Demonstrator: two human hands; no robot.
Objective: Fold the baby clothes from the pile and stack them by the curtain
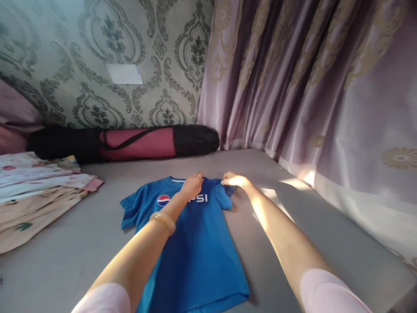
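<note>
A blue T-shirt point(198, 252) lies front up on the bed, its collar at the far end and its hem towards me. White lettering and a round red, white and blue logo cross its chest, partly covered by my left hand point(193, 184). That hand, below a wrist with a pale bangle point(163, 221), has its fingers closed on the shirt beside the collar. With a pinch, my right hand point(233, 179) holds the shirt at the shoulder by the right-hand sleeve. The left-hand sleeve lies spread out on the sheet.
Printed light-coloured clothes point(42, 187) lie in a pile at the left. A long black and maroon bag point(140, 142) rests along the patterned wall point(163, 52). Mauve curtains point(293, 78) hang down the right side of the grey bed point(97, 243).
</note>
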